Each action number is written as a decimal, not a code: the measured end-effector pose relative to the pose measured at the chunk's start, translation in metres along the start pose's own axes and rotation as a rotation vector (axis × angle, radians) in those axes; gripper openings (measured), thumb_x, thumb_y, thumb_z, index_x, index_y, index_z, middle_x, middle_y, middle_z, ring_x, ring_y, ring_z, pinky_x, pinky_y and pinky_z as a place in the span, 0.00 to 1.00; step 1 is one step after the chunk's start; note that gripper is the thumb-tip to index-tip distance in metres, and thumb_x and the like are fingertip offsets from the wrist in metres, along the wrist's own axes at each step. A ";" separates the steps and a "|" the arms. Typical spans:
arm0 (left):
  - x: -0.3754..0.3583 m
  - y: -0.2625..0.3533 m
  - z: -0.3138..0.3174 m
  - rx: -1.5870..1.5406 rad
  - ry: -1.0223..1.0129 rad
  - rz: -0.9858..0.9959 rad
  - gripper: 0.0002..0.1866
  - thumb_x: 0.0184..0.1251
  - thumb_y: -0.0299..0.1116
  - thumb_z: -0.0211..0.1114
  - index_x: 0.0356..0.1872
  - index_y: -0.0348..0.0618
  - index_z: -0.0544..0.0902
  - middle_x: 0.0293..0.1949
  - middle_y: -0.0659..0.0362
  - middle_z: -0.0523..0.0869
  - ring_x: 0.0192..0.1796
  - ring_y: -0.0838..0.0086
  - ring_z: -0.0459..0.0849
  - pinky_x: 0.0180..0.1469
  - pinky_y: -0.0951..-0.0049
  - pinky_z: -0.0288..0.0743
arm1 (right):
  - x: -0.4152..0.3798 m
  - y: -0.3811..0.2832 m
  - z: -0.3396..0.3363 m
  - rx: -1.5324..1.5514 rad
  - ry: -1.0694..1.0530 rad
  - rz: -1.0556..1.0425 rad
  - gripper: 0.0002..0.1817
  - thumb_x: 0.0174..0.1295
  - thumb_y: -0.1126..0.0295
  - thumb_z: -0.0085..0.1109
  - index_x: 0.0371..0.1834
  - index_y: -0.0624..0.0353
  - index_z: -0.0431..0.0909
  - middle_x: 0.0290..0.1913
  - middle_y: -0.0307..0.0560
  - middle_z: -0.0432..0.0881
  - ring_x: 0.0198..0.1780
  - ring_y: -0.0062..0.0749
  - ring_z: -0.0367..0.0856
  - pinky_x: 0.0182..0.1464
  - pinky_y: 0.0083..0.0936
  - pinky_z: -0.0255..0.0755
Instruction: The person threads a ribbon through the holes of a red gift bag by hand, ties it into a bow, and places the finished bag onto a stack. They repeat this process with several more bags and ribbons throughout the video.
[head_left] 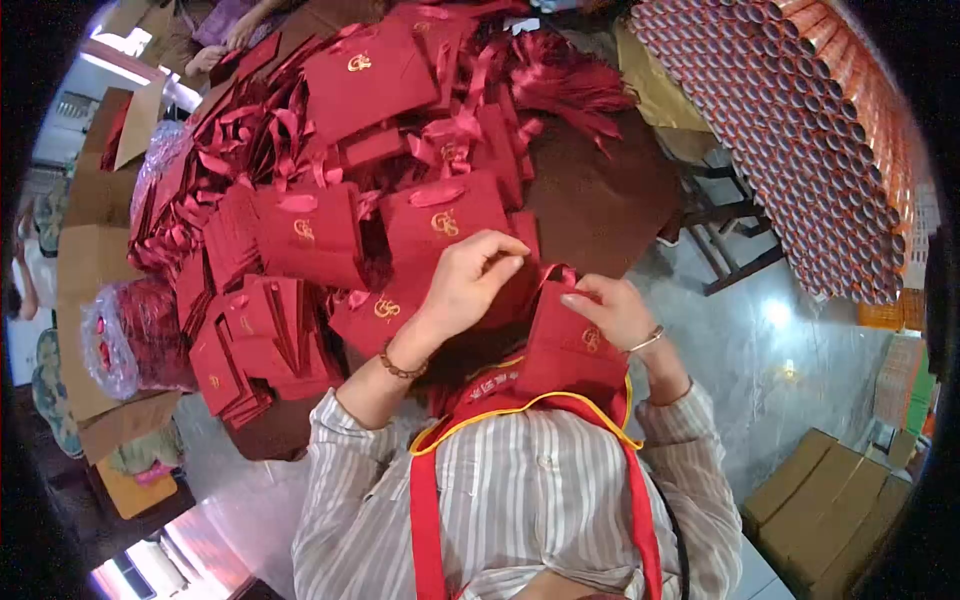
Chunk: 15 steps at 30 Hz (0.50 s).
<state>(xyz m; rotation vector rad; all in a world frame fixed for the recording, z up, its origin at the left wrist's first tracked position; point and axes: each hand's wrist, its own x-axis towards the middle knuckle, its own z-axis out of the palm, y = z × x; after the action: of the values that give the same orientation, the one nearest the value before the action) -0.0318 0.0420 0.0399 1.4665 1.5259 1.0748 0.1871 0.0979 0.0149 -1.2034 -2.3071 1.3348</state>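
My right hand (612, 308) grips the top edge of a small red paper gift bag (560, 345) with a gold emblem, close to my chest. A pink-red ribbon handle (560, 272) loops up from the bag's top beside my fingers. My left hand (472, 285) is raised just left of that bag, thumb and forefinger pinched together. Whatever sits in that pinch, if anything, is too small to make out. Behind my left hand lies a larger red gift bag (440, 205) with the same gold emblem.
Many red bags (370, 80) with ribbons heap over the brown table (600, 190). Stacked bags (265, 340) and a plastic-wrapped bundle (140, 335) lie left. Stacked tubes (780, 130) rise right, above a cardboard box (830, 510). Another person's hands (225, 50) show far left.
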 end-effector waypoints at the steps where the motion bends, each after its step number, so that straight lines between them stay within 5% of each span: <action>1: 0.010 0.004 -0.004 0.049 0.007 0.031 0.06 0.60 0.26 0.59 0.37 0.36 0.80 0.31 0.59 0.81 0.34 0.82 0.77 0.36 0.81 0.70 | -0.001 0.005 0.001 0.037 0.020 0.041 0.15 0.57 0.60 0.59 0.33 0.64 0.77 0.26 0.47 0.79 0.28 0.26 0.75 0.33 0.25 0.69; 5: 0.073 -0.002 0.007 0.404 -0.062 0.344 0.08 0.57 0.26 0.58 0.38 0.41 0.80 0.36 0.56 0.82 0.37 0.65 0.79 0.40 0.70 0.72 | -0.004 0.019 -0.003 0.196 0.121 0.025 0.17 0.56 0.56 0.58 0.33 0.62 0.78 0.27 0.54 0.79 0.28 0.39 0.78 0.32 0.31 0.69; 8: 0.128 -0.015 0.043 0.683 -0.072 0.410 0.12 0.53 0.23 0.56 0.40 0.44 0.80 0.41 0.55 0.80 0.44 0.58 0.75 0.43 0.65 0.70 | -0.009 0.017 0.001 0.233 0.109 0.083 0.17 0.56 0.57 0.58 0.33 0.63 0.78 0.26 0.53 0.78 0.27 0.37 0.77 0.31 0.31 0.68; 15: 0.190 -0.043 0.092 1.211 0.007 0.665 0.13 0.50 0.27 0.56 0.39 0.48 0.80 0.39 0.61 0.78 0.45 0.65 0.72 0.44 0.63 0.64 | -0.017 0.049 0.010 0.386 0.125 0.102 0.16 0.57 0.58 0.58 0.33 0.63 0.78 0.25 0.49 0.78 0.27 0.29 0.74 0.32 0.27 0.67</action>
<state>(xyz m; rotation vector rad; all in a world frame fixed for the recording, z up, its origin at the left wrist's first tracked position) 0.0261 0.2380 -0.0277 2.9238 1.8247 0.3775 0.2199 0.0915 -0.0263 -1.2440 -1.8148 1.5967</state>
